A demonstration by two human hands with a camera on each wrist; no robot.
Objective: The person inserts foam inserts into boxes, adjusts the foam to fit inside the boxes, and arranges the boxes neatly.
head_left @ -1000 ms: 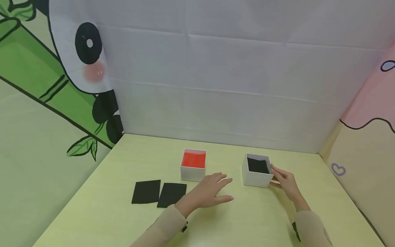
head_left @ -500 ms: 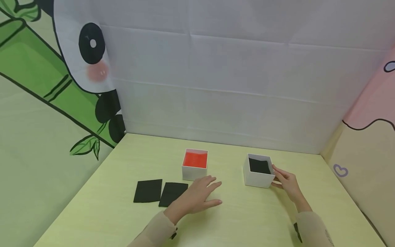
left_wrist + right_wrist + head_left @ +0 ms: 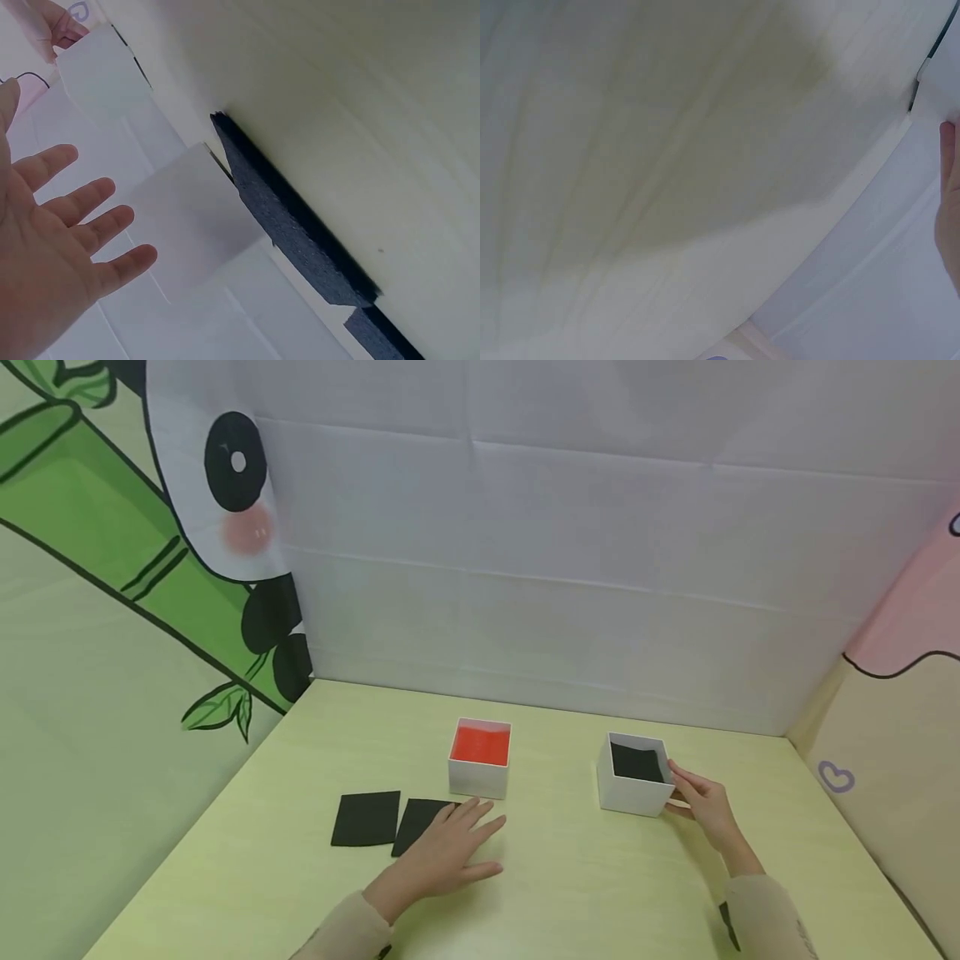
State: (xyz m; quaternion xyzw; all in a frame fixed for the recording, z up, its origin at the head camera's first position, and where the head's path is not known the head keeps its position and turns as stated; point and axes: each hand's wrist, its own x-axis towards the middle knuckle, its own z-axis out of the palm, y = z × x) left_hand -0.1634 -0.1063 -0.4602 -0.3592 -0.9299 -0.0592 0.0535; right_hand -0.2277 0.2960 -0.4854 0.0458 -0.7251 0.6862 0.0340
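Note:
My left hand (image 3: 442,858), fingers spread and holding nothing, hovers over the near right part of the right-hand black foam square (image 3: 418,827). A second black foam square (image 3: 366,818) lies flat just left of it. In the left wrist view, the edge of a black foam square (image 3: 289,210) shows its thickness. My right hand (image 3: 708,810) touches the right side of a white box (image 3: 633,795) with fairly straight fingers; a black sheet (image 3: 636,763) lies inside that box. At the right wrist view's edge, only part of my right hand (image 3: 949,210) shows.
Between the hands and farther back stands another white box (image 3: 477,779) with a red sheet (image 3: 482,746) inside. The pale yellow table (image 3: 570,877) ends at a light cloth backdrop (image 3: 555,568). Printed panels rise at both sides.
My left hand has drawn left and nearer, from between the two boxes to over the right black foam square. My right hand stays at its box. The head view has shifted slightly.

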